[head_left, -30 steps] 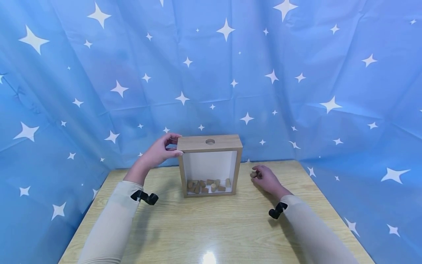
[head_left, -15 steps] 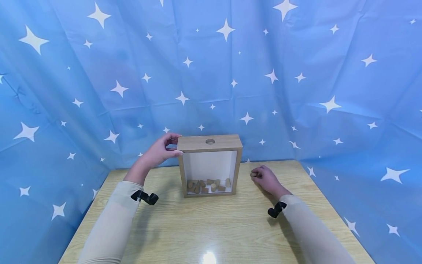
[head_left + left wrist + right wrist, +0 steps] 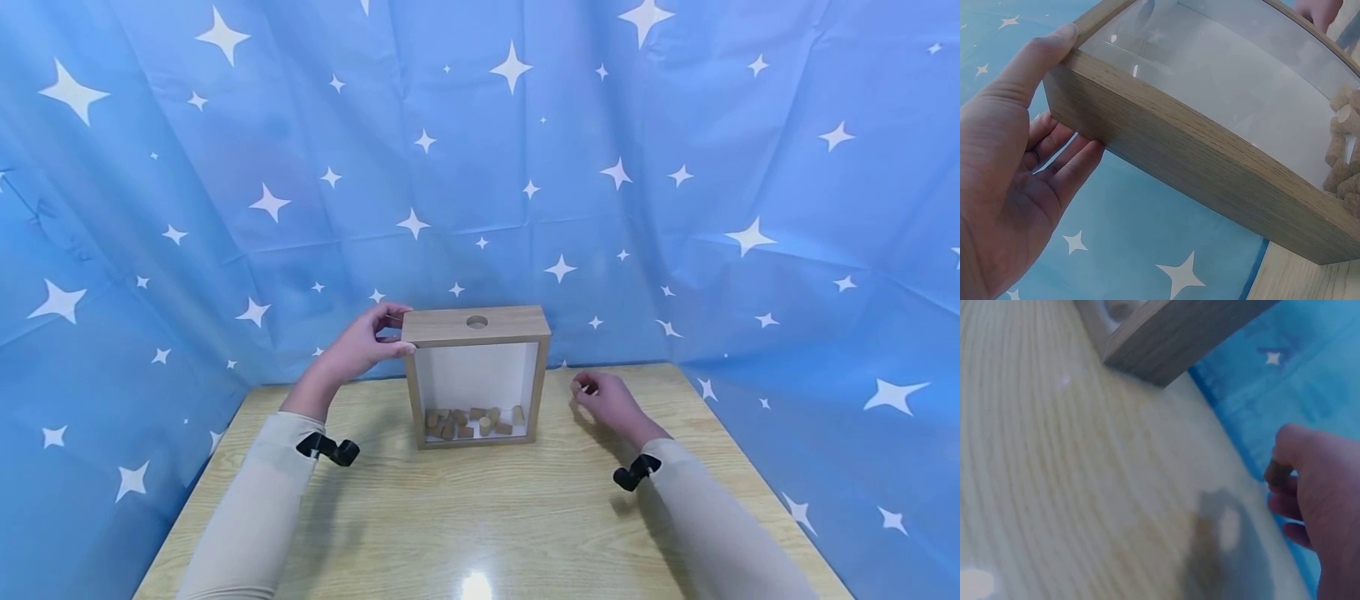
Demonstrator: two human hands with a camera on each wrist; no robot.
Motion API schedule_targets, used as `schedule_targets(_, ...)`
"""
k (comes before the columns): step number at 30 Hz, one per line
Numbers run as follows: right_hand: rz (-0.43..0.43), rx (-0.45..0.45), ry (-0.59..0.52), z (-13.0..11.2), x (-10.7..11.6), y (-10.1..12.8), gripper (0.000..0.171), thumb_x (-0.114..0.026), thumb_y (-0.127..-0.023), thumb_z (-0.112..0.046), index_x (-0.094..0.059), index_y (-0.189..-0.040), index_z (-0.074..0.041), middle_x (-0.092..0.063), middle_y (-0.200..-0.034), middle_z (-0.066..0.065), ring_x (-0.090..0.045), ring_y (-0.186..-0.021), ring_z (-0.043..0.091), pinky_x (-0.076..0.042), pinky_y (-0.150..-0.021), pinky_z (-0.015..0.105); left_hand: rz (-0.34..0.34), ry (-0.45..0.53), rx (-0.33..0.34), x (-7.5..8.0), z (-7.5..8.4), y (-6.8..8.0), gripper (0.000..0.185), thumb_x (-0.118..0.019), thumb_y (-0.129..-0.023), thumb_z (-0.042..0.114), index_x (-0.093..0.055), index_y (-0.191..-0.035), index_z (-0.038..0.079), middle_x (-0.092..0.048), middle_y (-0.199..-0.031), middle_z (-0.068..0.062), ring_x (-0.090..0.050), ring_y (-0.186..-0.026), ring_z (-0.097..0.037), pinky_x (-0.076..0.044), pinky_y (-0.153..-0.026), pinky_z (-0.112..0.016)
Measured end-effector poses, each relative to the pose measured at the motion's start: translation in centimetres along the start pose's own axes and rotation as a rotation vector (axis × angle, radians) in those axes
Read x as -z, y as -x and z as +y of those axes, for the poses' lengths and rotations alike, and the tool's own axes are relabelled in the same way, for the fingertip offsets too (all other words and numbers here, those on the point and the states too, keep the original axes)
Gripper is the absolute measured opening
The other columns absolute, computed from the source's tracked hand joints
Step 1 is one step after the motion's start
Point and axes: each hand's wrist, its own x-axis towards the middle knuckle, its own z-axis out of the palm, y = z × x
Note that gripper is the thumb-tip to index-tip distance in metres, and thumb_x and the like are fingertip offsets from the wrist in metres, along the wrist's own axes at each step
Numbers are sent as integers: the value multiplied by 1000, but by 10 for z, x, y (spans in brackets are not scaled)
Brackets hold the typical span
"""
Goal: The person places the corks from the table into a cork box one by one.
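The left hand (image 3: 358,346) holds the box (image 3: 477,377) steady. The right hand (image 3: 609,400) pinches a cork (image 3: 1277,473) in its fingers. Best to lift it straight over the hole (image 3: 477,322) on top.

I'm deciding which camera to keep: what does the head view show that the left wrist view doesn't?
Only the head view shows the hole in the box's top, the whole table and the right hand. Only the left wrist view shows the left hand's palm and fingers behind the box. Both show the left hand holding the box, with corks inside.
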Motion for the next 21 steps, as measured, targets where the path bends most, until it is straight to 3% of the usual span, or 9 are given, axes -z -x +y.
schedule_targets(6,15,32,-28,-17,12,-4,19,-72,-108,-16,-73,-122,-4,-75,-111,7,-69,-102,26,-58,-88,45,-2,5,2,1,0,0,71,-88,-99,24,-51,-158,9,-56,-146,-18,-56,-139,-40,-58,-106,-52)
schedule_targets(14,42,33,-146,-37,21,-5,20,-70,-107,-14,-70,-126,-7,-76,-118,13,-69,-104,27,-59,-86,42,1,1,0,1,0,1,70,-87,-100,24,-51,-158,9,-56,-145,-18,-56,-139,-41,-57,-107,-55)
schedule_targets(21,78,53,-150,-56,29,-6,24,-70,-105,-8,-68,-127,-1,-76,-114,13,-68,-101,28,-58,-84,38,-3,1,0,0,3,2,70,-87,-100,23,-51,-158,7,-56,-146,-20,-55,-140,-43,-56,-107,-56)
